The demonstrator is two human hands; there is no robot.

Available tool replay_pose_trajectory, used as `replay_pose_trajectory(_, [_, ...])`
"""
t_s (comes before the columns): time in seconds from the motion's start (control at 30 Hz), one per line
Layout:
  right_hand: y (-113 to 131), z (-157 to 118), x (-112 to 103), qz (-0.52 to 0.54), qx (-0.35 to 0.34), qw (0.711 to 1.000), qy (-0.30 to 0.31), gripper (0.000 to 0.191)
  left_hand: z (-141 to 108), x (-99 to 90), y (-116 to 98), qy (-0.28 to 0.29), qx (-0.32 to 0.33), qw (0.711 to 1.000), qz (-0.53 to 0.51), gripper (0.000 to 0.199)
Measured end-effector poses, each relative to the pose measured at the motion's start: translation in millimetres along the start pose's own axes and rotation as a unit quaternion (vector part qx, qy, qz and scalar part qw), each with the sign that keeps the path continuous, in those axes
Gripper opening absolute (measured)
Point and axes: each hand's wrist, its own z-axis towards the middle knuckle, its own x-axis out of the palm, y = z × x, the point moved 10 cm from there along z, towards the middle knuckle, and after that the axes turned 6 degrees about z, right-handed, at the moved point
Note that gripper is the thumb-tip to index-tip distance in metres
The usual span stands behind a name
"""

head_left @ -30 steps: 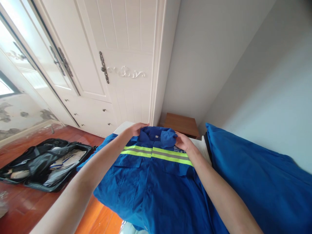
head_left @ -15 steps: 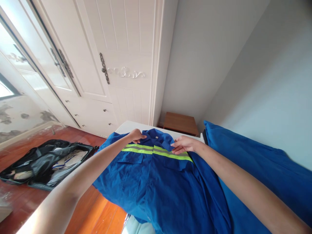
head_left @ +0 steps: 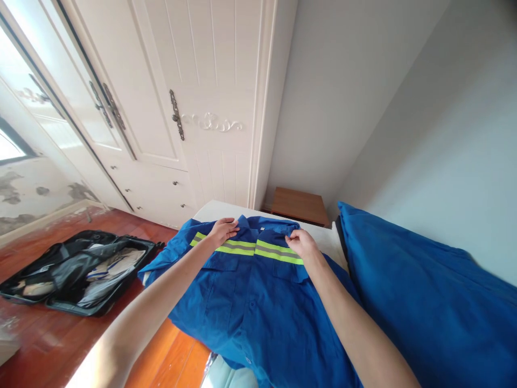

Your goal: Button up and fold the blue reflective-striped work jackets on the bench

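Note:
A blue work jacket (head_left: 258, 302) with yellow-green and grey reflective bands lies spread out, front side up, its collar pointing away from me. My left hand (head_left: 223, 231) rests at the left side of the collar, fingers stretched over the fabric and apart. On the other side, my right hand (head_left: 302, 242) pinches the collar's right part between thumb and fingers. A small white label shows inside the neck. The jacket's right sleeve is partly hidden behind my right forearm.
Beneath the jacket is a white surface (head_left: 220, 209). Blue fabric (head_left: 424, 280) is heaped along the right wall. An open suitcase (head_left: 76, 272) with clothes lies on the wooden floor at left. White wardrobe doors (head_left: 214, 70) and a brown wooden stand (head_left: 299, 205) are beyond.
My left hand has loosened from its pinch and lies flatter by the collar. The right hand has turned and grips the collar, which is spread wider. The jacket's left shoulder reaches further left.

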Motion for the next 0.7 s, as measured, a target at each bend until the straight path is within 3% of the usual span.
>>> replay_pose_trajectory(0.07, [-4, 0, -1, -0.012, 0.004, 1.0, -0.004, 0.034, -7, -6.3, -21, -0.064, 0.068, 0.99, 0.101, 0.028])
replay_pose_trajectory(0.1, [-6, 0, -2, -0.023, 0.01, 1.0, -0.006, 0.034, -16, -5.3, -39, -0.101, 0.133, 0.969, 0.18, 0.028])
replay_pose_trajectory(0.17, [-13, -2, -2, -0.049, 0.026, 0.998, -0.005, 0.034, -39, 18.1, -75, -0.13, 0.269, 0.888, 0.348, 0.024])
replay_pose_trajectory(0.23, [-18, -5, -1, -0.078, 0.043, 0.996, 0.002, 0.032, -55, 55.6, -85, -0.079, 0.332, 0.824, 0.451, 0.026])
replay_pose_trajectory(0.3, [-22, -11, 0, -0.107, 0.057, 0.993, 0.014, 0.029, -59, 85.2, -77, -0.01, 0.338, 0.793, 0.507, 0.031])
replay_pose_trajectory(0.43, [-12, -21, 1, -0.118, 0.047, 0.991, 0.035, 0.022, -51, 113.2, -54, 0.07, 0.377, 0.722, 0.576, 0.031])
replay_pose_trajectory(0.5, [-2, -23, 3, -0.093, 0.023, 0.994, 0.048, 0.018, -39, 112.3, -43, 0.099, 0.378, 0.732, 0.557, 0.035])
replay_pose_trajectory(0.57, [4, -23, 8, -0.071, 0.006, 0.996, 0.061, 0.018, -28, 106.1, -36, 0.108, 0.367, 0.763, 0.521, 0.035])
replay_pose_trajectory(0.7, [-8, -20, 22, -0.086, 0.025, 0.991, 0.1, 0.04, -19, 89.2, -47, 0.05, 0.374, 0.805, 0.459, 0.033])
